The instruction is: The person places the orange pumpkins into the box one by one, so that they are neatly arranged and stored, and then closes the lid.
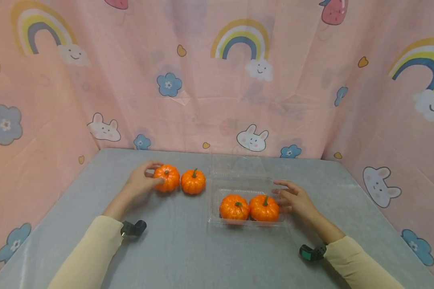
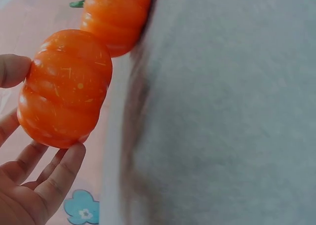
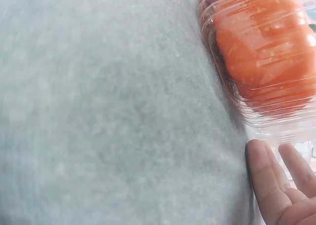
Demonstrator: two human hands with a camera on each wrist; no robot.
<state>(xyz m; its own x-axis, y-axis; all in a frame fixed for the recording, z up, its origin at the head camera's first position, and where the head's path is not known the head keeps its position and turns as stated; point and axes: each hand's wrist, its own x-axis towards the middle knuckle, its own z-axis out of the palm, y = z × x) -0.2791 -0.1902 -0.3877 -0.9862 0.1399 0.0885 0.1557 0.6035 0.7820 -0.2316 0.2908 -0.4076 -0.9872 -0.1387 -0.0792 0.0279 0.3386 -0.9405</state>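
My left hand (image 1: 142, 179) holds a small orange pumpkin (image 1: 166, 178) between thumb and fingers; the left wrist view shows the thumb on one side of this pumpkin (image 2: 65, 89) and fingertips on another. Just right of it a second pumpkin (image 1: 193, 182) with a green stem sits on the table. Two more pumpkins, one left (image 1: 234, 207) and one right (image 1: 264, 208), lie side by side in a clear plastic container (image 1: 246, 223), its lid (image 1: 237, 165) folded back. At the container's right end is my right hand (image 1: 299, 202), fingers extended beside its wall.
A grey cloth covers the table (image 1: 188, 257). Behind it and at both sides hangs a pink curtain (image 1: 202, 100) with rainbows, rabbits and flowers. Each wrist wears a black band, one on the left (image 1: 133, 229) and one on the right (image 1: 312, 252).
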